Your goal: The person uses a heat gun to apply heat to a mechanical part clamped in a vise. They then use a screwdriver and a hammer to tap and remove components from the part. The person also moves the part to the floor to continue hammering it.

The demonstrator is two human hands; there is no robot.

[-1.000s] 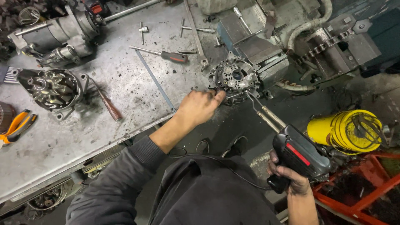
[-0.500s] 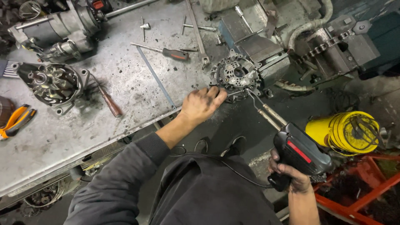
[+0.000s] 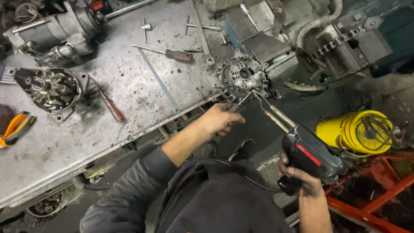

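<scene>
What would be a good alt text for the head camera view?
A person's right hand aims a black soldering gun at a round alternator part on the edge of a metal workbench; the left hand holds a thin wire to it.

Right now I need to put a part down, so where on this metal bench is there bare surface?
The widest bare patch lies on the workbench between the brown-handled tool, the thin blue rod and the near edge. Another runs below the orange pliers toward the left corner. It is crowded along the back by the starter motor and around the alternator housing.
</scene>
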